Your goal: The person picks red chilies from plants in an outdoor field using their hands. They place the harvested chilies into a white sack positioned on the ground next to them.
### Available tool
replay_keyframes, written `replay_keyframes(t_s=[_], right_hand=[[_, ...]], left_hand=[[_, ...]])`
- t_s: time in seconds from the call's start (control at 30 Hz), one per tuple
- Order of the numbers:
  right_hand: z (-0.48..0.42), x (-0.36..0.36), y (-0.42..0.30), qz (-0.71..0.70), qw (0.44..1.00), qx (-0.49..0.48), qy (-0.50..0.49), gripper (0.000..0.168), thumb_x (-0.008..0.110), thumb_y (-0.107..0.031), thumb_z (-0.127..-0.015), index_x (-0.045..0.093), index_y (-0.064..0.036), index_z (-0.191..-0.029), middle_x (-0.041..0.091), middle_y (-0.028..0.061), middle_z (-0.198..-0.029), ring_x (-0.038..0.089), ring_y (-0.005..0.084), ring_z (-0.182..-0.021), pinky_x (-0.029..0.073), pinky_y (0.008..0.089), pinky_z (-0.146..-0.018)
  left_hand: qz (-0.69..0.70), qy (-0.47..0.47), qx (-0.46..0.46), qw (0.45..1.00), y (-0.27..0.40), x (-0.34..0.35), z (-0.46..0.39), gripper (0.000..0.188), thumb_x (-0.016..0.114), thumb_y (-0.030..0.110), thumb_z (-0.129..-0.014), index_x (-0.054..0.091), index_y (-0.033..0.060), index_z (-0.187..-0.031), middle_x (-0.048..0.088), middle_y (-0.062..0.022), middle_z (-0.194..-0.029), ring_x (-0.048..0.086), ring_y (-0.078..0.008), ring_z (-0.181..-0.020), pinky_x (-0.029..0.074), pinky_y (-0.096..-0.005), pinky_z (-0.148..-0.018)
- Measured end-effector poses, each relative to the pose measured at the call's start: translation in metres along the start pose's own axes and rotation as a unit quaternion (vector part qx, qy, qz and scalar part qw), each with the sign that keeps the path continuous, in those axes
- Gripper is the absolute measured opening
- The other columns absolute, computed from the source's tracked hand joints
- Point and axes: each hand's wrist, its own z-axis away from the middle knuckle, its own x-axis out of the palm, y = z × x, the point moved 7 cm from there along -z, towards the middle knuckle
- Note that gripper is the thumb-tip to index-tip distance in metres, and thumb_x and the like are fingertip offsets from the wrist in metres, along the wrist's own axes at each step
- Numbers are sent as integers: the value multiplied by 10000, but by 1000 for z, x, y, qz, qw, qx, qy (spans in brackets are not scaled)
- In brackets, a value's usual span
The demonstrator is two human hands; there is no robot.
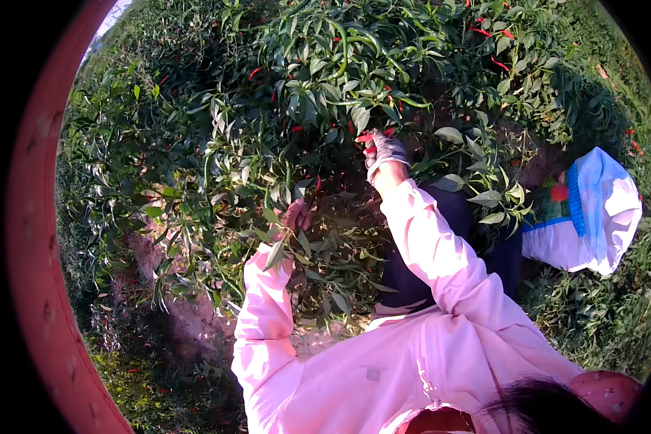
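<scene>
My right hand [386,152], in a grey knit glove, is closed around several red chili peppers [364,138] whose ends poke out past the fingers. It is in front of a dense chili plant [325,65] hung with long green peppers [345,51] and some red ones. Lower and to the left, my left hand [295,214] reaches in among the stems, partly covered by leaves. A red pepper [318,184] hangs just above its fingers. Shade and foliage hide whether that hand grips anything.
A white and blue woven sack [602,217] stands to my right among the plants, near my dark-clad knee [450,217]. Leafy branches [491,198] spread between the knee and the sack. Bare soil [195,320] shows at the lower left. A red hat brim [38,217] borders the view.
</scene>
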Motion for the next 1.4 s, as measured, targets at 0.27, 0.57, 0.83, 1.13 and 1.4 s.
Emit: replay_keyframes(t_s=[0.27,0.57,0.83,1.13,1.4], right_hand=[[26,31,9,58,983,54,-164,222,524,-252,-824,549,-52,-730,500,40,-552,407,127,-392,302,220,-329],[10,51,63,364,901,-27,-233,153,530,-191,-805,511,-66,-893,592,92,-683,524,168,-475,388,297,-385],[107,73,136,753,442,-229,-431,227,456,-191,-774,618,-64,-868,607,161,-879,601,280,-729,478,387,-652],[60,40,210,740,446,-260,-431,294,414,-165,-814,541,-71,-1062,559,91,-1061,534,183,-954,426,320,-779],[55,17,222,693,385,-448,-413,340,393,-251,-816,559,-105,-1075,508,108,-1163,510,225,-1024,415,358,-814]], left_hand=[[-56,-17,23,998,10,14,0,195,466,180,-854,488,23,-740,452,-20,-580,412,-98,-488,327,-234,-439],[-346,-142,51,926,4,31,32,131,451,68,-766,490,15,-879,470,-27,-601,416,-110,-531,337,-246,-481],[-560,-279,18,780,14,71,80,428,574,60,-690,462,20,-1101,540,-186,-973,526,-329,-921,421,-363,-791],[-418,-287,-20,862,86,144,-107,181,492,96,-827,507,-9,-973,587,-61,-812,575,-129,-726,480,-262,-637],[-706,152,-164,672,-49,-44,-196,638,583,542,-671,570,13,-1027,546,-193,-1064,538,-317,-980,438,-400,-803]])
